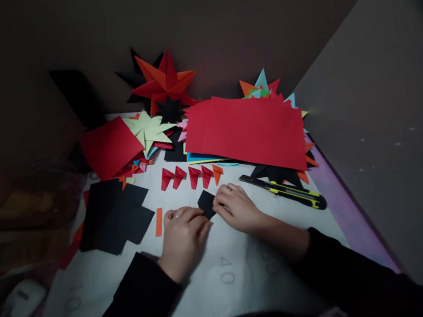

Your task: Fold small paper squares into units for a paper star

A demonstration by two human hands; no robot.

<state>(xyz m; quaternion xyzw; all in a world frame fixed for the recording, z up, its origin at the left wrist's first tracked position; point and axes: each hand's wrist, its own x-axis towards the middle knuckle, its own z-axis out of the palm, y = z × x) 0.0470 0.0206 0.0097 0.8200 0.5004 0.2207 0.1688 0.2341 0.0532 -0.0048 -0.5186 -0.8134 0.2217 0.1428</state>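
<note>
A small piece of black paper [206, 202] lies between my hands, its lower edges partly covered by fingers. My left hand [185, 235] is closed on its left side, and my right hand [236, 207] pinches its right edge. Just beyond stands a row of small folded red paper pieces [195, 175], with a folded orange piece [218, 173] at its right end. A narrow orange paper strip [159, 222] is left of my left hand. Black paper squares [113, 214] are stacked farther left.
A yellow-and-black utility knife [287, 191] lies to the right. Large red sheets [245, 133] cover other coloured paper at the back. Folded paper stars, one red-orange [166, 81] and one pale green [148, 130], stand near the wall. A white device [24, 300] is at the lower left.
</note>
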